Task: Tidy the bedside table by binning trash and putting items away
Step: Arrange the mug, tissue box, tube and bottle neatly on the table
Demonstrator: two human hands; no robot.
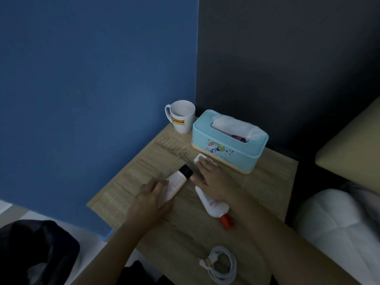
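Observation:
On the wooden bedside table [144, 167] lies a pale tube with a black cap [178, 177]. My left hand [153, 200] rests over its lower end, fingers curled around it. My right hand [209, 179] is spread flat, fingertips on a small white block [198, 158] in front of the tissue box. Under my right wrist lies a white bottle with an orange-red cap [216, 208]. A coiled white cable [221, 264] sits near the front edge.
A white mug [183, 117] stands at the back corner beside a light-blue tissue box [228, 140]. A dark bin with a liner [37, 254] is on the floor at lower left. The bed with white bedding [339, 223] borders the table on the right.

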